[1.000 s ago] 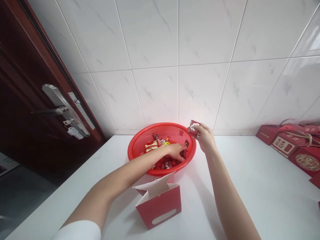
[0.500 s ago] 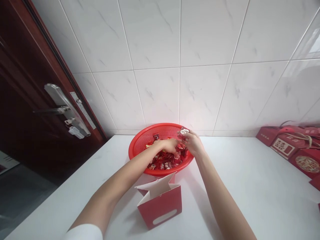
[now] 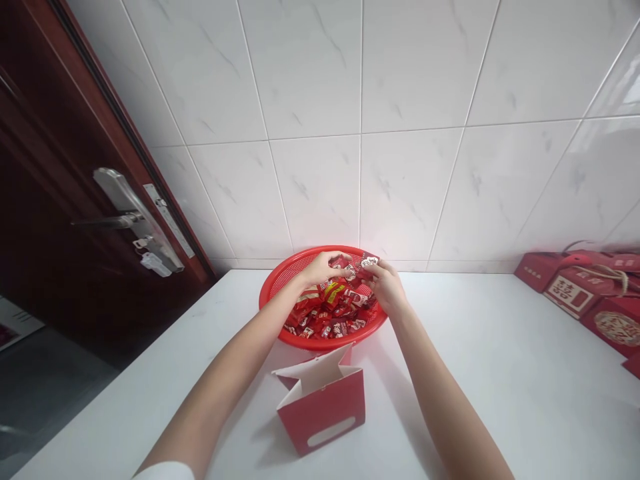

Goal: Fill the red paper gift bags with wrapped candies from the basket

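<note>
We find the open red box (image 3: 325, 407) upright on the worktop (image 3: 480, 373), on our side of the red basket (image 3: 320, 345) and just beside its near rim. Its mouth faces up; its long axis runs mainly left to right, the right end set slightly farther from us.

Both hands are above the far part of the basket, beyond the box. The left hand (image 3: 320, 268) is closed, with thumb and fingers about a red packet (image 3: 340, 262). The right hand (image 3: 389, 287) pinches a packet with a white label (image 3: 369, 261) near the basket's right rim. Whether the two packets touch, we cannot tell.

From the hands, the box lies back toward us: almost straight back from the left, back and leftward from the right. We judge the left hand slightly nearer its mouth. Wrapped sweets (image 3: 340, 327) lie within the basket.
</note>
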Demonstrator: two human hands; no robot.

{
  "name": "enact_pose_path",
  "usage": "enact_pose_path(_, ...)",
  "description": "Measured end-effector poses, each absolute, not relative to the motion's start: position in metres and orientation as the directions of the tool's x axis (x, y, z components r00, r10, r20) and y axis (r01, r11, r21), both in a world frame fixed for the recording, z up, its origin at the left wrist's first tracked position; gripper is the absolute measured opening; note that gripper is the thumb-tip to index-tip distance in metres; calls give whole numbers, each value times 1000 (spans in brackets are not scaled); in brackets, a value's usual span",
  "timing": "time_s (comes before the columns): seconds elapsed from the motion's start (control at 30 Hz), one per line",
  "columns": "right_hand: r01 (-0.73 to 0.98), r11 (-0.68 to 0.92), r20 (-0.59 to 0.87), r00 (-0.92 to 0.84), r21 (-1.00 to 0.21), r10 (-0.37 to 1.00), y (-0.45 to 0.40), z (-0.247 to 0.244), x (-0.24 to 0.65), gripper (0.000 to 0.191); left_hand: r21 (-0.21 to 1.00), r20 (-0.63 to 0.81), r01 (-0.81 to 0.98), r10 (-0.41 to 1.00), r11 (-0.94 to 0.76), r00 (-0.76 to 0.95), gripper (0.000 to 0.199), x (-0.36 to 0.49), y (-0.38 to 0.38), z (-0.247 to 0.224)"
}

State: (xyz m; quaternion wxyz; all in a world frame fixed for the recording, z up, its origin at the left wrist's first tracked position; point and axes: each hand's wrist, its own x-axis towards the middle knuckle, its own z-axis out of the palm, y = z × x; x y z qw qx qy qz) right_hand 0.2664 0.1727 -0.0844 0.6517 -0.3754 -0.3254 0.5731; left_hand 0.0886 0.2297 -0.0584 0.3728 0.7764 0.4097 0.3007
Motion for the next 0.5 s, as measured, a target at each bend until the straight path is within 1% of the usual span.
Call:
enact_pose_path(0.17,-465,78,-5,174,-882,985,169,-82,264,21,894,219,316,926,-317,308,56,83,243,-72)
enact_pose_path(0.27,-455,69,-13,174,-888,985,170,-82,264,21,897,233,308,932,-317,279,51,82,246,-74)
enact_pose_path(0.37,-449,69,-17,184,-891,983,171,-84,264,22,841,251,398,916,-367,314,39,85,244,-71)
enact_pose_path(0.43,-443,74,-9,183,-894,983,172,-85,264,22,767,246,496,901,-407,358,28,87,240,-70)
enact_pose_path(0.5,-433,81,1,180,-898,984,172,-85,263,21,687,214,581,886,-437,412,24,88,236,-69)
